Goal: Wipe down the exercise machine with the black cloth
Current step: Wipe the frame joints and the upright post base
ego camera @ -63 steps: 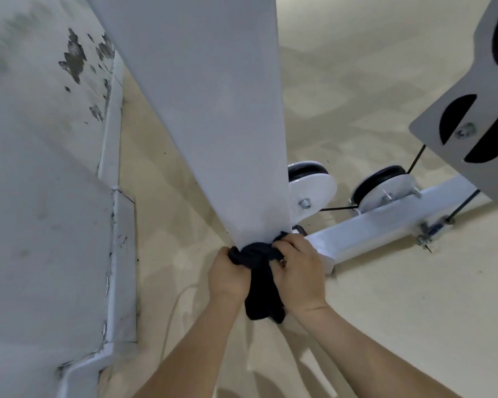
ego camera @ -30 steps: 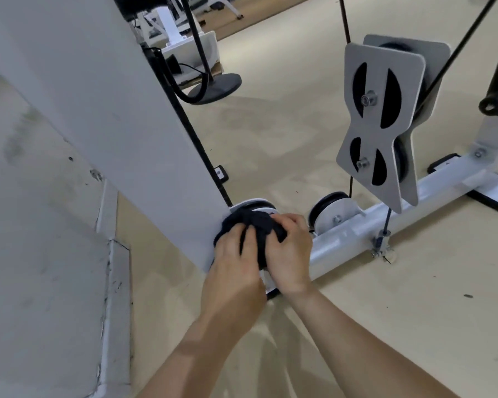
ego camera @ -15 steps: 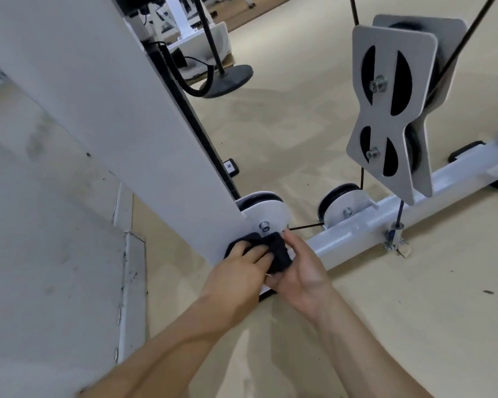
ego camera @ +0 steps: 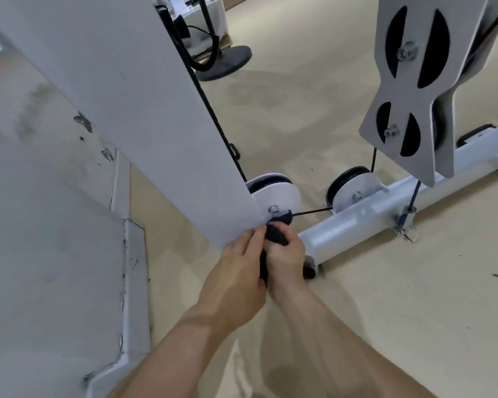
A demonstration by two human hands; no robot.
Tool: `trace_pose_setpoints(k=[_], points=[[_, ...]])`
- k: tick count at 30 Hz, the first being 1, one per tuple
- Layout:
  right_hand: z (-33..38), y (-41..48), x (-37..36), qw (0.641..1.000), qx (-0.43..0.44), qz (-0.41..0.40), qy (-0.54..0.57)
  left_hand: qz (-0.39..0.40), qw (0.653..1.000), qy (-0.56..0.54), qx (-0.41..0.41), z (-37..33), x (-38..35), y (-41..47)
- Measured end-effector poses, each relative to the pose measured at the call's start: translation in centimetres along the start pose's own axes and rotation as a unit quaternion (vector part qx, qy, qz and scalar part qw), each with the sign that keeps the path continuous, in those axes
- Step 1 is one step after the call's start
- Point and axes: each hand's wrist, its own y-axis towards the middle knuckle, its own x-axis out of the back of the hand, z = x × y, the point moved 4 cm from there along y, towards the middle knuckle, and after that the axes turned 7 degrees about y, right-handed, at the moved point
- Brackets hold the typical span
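Left hand (ego camera: 236, 271) and right hand (ego camera: 286, 255) both gripped the black cloth (ego camera: 276, 235), bunched between them. Risk we judged — cloth snagging the cable (ego camera: 311, 211) or pulley bolt (ego camera: 273, 209) just above the hands.

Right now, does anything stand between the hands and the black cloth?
Nothing visible does. The left hand and the right hand both hold the black cloth, at the foot of the white upright, just below the near pulley.

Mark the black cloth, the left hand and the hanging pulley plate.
black cloth (ego camera: 276, 236): head view, bunched upper end.
left hand (ego camera: 236, 278): head view, back of hand.
hanging pulley plate (ego camera: 403, 90): head view, plate's narrow waist.
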Motion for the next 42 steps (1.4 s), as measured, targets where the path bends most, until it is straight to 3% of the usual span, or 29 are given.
trace_pose_setpoints(k=[2, 4, 7, 10, 11, 13, 15, 17, 20, 23, 25, 27, 28, 31, 32, 36, 40, 42], points=[[-2.4, -1.3, -0.1, 0.995, -0.085, 0.037, 0.028, 0.016, 0.999, 0.05, -0.002, 0.0, 0.3, 0.5], [-1.8, -0.5, 0.2, 0.995, -0.075, 0.012, 0.067, 0.01, 0.995, 0.093, -0.016, 0.4, 1.1, 0.8], [2.9, 1.4, 1.1, 0.993, 0.04, -0.069, 0.085, -0.037, 0.984, 0.161, -0.072, 0.2, 3.0, 0.8], [7.9, 0.4, -0.4, 0.971, 0.219, -0.009, -0.097, -0.065, 0.969, 0.213, -0.11, -0.2, 3.9, 1.1], [9.1, -0.4, -2.1, 0.944, 0.283, 0.05, -0.164, -0.07, 0.964, 0.222, -0.127, -0.4, 4.1, 1.5], [9.8, -1.8, -5.8, 0.851, 0.377, 0.173, -0.323, -0.087, 0.955, 0.237, -0.153, -0.8, 4.7, 2.0], [9.4, -1.3, -7.6, 0.748, 0.394, 0.241, -0.476, -0.097, 0.946, 0.261, -0.168, -1.0, 5.3, 2.2], [10.1, 0.5, -7.5, 0.684, 0.343, 0.251, -0.593, -0.085, 0.939, 0.286, -0.171, -0.8, 5.7, 2.2], [11.9, 3.7, -7.8, 0.717, 0.25, 0.202, -0.619, -0.083, 0.934, 0.304, -0.167, -0.5, 5.8, 2.7], [14.1, 3.9, -9.4, 0.705, 0.372, 0.128, -0.59, -0.099, 0.942, 0.281, -0.153, -1.3, 5.9, 3.1], [15.0, 3.5, -10.3, 0.756, 0.381, 0.135, -0.515, -0.122, 0.946, 0.26, -0.15, -2.0, 6.2, 3.2], [14.7, 3.6, -10.9, 0.818, 0.294, 0.178, -0.46, -0.145, 0.944, 0.263, -0.141, -2.4, 6.3, 3.2], [14.0, 3.6, -11.1, 0.813, 0.266, 0.217, -0.471, -0.146, 0.943, 0.268, -0.132, -2.4, 6.2, 3.1], [11.9, 2.6, -10.4, 0.654, 0.276, 0.34, -0.617, -0.141, 0.934, 0.303, -0.124, -2.2, 6.0, 3.0], [12.0, 2.2, -9.6, 0.617, 0.254, 0.376, -0.643, -0.141, 0.926, 0.321, -0.14, -2.3, 5.9, 2.9], [14.9, 2.3, -7.9, 0.559, 0.065, 0.471, -0.679, -0.157, 0.882, 0.364, -0.256, -3.4, 5.7, 1.9], [14.0, 3.5, -10.7, 0.444, 0.096, 0.489, -0.745, -0.194, 0.843, 0.392, -0.313, -3.5, 6.7, 2.7], [12.5, 4.3, -10.9, 0.424, 0.154, 0.482, -0.751, -0.217, 0.838, 0.402, -0.298, -3.2, 7.9, 3.9]])
